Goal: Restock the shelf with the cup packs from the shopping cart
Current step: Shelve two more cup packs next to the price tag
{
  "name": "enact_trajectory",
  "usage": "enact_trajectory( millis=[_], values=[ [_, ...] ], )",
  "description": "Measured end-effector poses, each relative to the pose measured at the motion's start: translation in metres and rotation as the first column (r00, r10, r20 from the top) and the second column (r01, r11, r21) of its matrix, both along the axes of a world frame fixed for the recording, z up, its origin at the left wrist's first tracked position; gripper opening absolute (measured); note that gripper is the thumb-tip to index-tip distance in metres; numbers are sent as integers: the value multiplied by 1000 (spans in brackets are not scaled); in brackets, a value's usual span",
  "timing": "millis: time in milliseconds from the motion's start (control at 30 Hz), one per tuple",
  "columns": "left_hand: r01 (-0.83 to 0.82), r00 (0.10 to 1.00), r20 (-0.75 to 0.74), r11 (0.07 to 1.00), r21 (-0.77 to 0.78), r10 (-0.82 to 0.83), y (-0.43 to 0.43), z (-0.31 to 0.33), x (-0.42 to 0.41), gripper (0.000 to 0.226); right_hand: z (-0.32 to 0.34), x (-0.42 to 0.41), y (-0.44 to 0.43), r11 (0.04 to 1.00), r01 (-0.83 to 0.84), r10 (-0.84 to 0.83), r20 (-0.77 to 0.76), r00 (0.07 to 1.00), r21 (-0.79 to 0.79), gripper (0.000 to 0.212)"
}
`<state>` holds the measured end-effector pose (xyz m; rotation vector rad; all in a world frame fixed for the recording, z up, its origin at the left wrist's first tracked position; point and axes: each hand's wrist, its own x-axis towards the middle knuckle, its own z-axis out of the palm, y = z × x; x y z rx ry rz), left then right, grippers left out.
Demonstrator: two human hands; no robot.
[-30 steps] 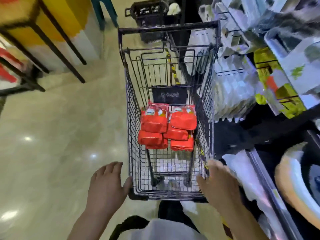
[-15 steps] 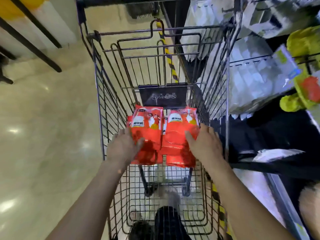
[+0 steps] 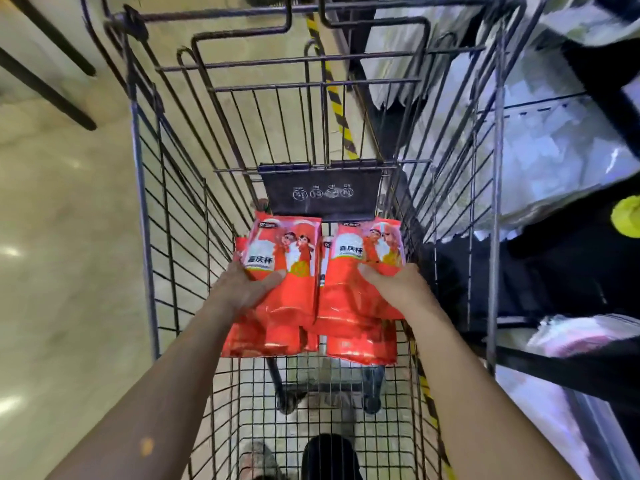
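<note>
Several red cup packs lie stacked in the wire shopping cart (image 3: pixel 145 209), just below its black flap. My left hand (image 3: pixel 244 289) grips the top left cup pack (image 3: pixel 289 258), thumb across its front. My right hand (image 3: pixel 398 289) grips the top right cup pack (image 3: pixel 367 251) the same way. Both top packs are tilted up off the packs beneath them (image 3: pixel 360 348). The shelf (image 3: pixel 554 368) runs along the right side of the cart.
Clear-wrapped white goods (image 3: pixel 554 150) fill the shelf rows on the right, with a yellow item (image 3: pixel 627 216) at the edge. Black table legs (image 3: pixel 48 88) stand on the glossy floor at upper left. My shoe (image 3: pixel 329 455) shows under the cart basket.
Both hands went from the cart's near rim down into the basket and closed on the two top red packs. The view has leaned closer over the cart.
</note>
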<state>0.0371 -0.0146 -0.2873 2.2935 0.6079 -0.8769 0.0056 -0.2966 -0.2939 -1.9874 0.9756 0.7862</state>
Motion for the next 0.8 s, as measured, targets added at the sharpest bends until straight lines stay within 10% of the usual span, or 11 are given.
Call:
enact_trajectory(
  millis=[100,300,467,800],
  values=[
    [-70,997,-24,992,-104,68,11,-19,0,127,-9,-3,-3,987,96,-107,78,991,129,58],
    [-192,981,-22,952,-239,192,-4,22,-20,67,-1,-18,4,963,196,-221,127,967,186,65],
    [-189,969,106,945,-267,223,16,15,-55,93,8,-58,10,967,197,-219,125,968,163,104],
    [-33,907,378,927,-372,184,23,114,-153,48,96,-181,29,961,217,-270,420,866,171,65]
  ],
)
